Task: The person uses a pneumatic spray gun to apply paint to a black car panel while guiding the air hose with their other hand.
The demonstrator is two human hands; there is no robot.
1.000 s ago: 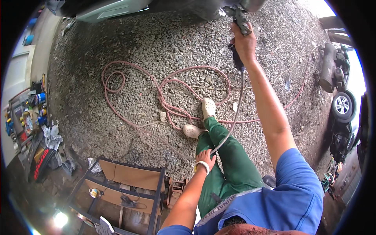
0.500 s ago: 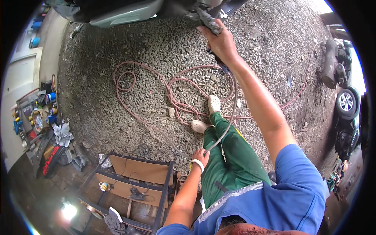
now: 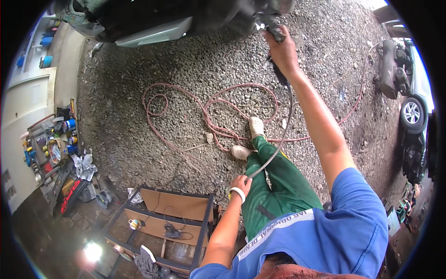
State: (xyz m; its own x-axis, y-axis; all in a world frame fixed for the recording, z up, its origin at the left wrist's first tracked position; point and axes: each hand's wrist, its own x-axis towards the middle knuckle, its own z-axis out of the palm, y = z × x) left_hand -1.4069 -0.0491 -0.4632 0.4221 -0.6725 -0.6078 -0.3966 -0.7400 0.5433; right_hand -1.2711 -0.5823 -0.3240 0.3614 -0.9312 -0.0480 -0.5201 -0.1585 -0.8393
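Note:
My right hand [image 3: 285, 55] is stretched far forward, its fingers wrapped round what looks like a spray gun [image 3: 277, 33], partly blurred. Just beyond it hangs a dark bumper-like car part [image 3: 204, 22] with a pale grey-green panel [image 3: 155, 35]. A grey hose [image 3: 278, 151] runs from below the right hand back to my left hand [image 3: 240, 184], which is closed round it near my thigh. The tip of the gun and its distance from the dark part are hard to make out.
A pinkish-red hose [image 3: 174, 87] lies looped on the gravel [image 3: 121, 130] around my feet. Close on the left stands a metal frame with brown boards [image 3: 179, 203]. Cans and tools crowd a shelf [image 3: 55, 146] further left. A parked car's wheel [image 3: 412, 113] is at the right.
My right hand with the spray gun has shifted a little right and nearer to me. The whole view has moved slightly, showing more of the dark car part. My left hand keeps its hold.

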